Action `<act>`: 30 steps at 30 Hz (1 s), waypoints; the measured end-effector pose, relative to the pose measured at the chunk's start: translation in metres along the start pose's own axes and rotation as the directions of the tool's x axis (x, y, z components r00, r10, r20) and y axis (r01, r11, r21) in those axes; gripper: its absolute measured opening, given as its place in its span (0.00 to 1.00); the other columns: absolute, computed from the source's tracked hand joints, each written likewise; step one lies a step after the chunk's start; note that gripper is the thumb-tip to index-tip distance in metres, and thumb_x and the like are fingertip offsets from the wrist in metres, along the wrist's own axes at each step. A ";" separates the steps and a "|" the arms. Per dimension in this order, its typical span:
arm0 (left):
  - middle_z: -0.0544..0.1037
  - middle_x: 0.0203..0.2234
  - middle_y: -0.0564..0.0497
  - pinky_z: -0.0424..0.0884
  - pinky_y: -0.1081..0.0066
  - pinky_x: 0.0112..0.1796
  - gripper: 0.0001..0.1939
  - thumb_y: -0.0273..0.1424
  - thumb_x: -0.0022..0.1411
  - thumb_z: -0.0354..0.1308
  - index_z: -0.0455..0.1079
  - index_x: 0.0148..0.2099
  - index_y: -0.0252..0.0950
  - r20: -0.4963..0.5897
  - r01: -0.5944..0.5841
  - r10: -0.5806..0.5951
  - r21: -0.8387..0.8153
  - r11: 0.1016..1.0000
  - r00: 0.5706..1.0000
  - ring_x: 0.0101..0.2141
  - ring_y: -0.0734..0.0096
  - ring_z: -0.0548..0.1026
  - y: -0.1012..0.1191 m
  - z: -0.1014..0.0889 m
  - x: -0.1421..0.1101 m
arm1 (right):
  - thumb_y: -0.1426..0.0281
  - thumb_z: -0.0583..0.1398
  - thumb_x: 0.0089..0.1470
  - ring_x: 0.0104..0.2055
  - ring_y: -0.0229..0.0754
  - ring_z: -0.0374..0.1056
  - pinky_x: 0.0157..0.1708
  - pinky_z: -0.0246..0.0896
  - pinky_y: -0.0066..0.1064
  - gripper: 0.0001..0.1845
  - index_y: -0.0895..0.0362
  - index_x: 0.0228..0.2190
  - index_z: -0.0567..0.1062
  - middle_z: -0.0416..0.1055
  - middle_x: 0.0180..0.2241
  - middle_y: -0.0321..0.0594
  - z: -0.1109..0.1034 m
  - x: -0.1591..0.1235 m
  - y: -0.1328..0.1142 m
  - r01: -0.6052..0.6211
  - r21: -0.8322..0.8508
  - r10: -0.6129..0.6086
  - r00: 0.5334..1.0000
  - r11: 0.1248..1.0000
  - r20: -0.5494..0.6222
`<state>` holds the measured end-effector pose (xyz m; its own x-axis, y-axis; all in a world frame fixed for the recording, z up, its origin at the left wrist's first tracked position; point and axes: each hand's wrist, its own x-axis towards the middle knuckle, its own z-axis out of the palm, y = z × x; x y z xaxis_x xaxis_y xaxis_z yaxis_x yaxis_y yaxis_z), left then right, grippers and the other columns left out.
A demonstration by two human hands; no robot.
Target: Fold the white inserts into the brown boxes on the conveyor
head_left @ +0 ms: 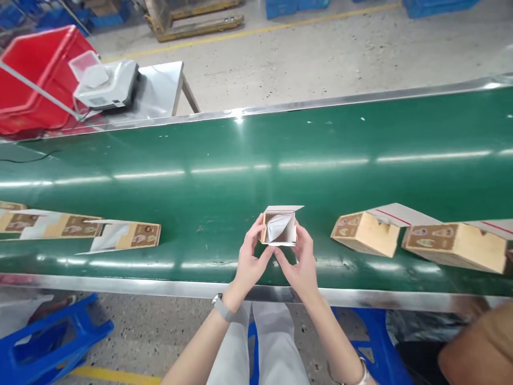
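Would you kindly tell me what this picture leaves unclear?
All in the head view:
- Beneath the white material in the open box: hidden by the material.
- Outer sides of the open box: partly hidden by the left hand and right hand.
- Fine print on the boxes: too small and blurred.
- Leftmost box: cut off by the left edge.

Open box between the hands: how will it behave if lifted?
The box looks like thin card, so probably light and easily crushed. Its raised flap may flex. The pale insert could shift, since the top is open.
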<state>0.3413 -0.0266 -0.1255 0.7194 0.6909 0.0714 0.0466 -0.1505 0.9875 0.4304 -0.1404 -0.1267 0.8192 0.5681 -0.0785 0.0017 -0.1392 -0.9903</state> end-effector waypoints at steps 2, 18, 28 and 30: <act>0.65 0.67 0.43 0.61 0.51 0.65 0.20 0.35 0.67 0.60 0.67 0.61 0.45 -0.090 -0.019 0.017 -0.026 0.999 0.996 0.68 0.55 0.61 -0.001 -0.003 0.000 | 0.60 0.65 0.55 0.66 0.51 0.63 0.57 0.69 0.47 0.34 0.49 0.61 0.63 0.60 0.67 0.49 0.018 0.004 -0.004 -0.004 -0.007 0.004 1.000 1.000 -0.007; 0.66 0.67 0.47 0.65 0.49 0.64 0.15 0.36 0.64 0.63 0.76 0.53 0.46 -0.096 -0.066 0.084 0.181 0.981 0.992 0.66 0.54 0.65 -0.014 -0.045 -0.003 | 0.52 0.59 0.61 0.60 0.53 0.67 0.58 0.62 0.49 0.19 0.53 0.39 0.80 0.70 0.58 0.48 0.050 0.009 -0.005 0.110 -0.184 -0.108 0.994 0.977 0.022; 0.73 0.57 0.43 0.68 0.57 0.58 0.17 0.35 0.65 0.61 0.63 0.54 0.41 -0.389 0.203 -0.324 -0.320 0.926 0.862 0.57 0.62 0.73 0.001 0.009 0.009 | 0.50 0.69 0.45 0.54 0.50 0.70 0.48 0.69 0.41 0.38 0.53 0.53 0.67 0.71 0.54 0.49 0.052 0.030 -0.013 -0.260 0.058 0.266 0.952 0.964 -0.152; 0.72 0.56 0.44 0.67 0.58 0.59 0.21 0.36 0.65 0.61 0.61 0.57 0.41 -0.306 0.224 -0.339 -0.356 0.907 0.889 0.57 0.62 0.72 -0.003 0.011 0.012 | 0.49 0.68 0.47 0.57 0.51 0.69 0.51 0.69 0.42 0.38 0.54 0.55 0.69 0.70 0.58 0.50 0.044 0.036 -0.012 -0.305 0.061 0.308 0.950 0.951 -0.047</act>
<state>0.3569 -0.0256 -0.1296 0.4117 0.8822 -0.2286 -0.0431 0.2695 0.9620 0.4346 -0.0823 -0.1227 0.8058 0.4592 -0.3738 -0.2827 -0.2563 -0.9243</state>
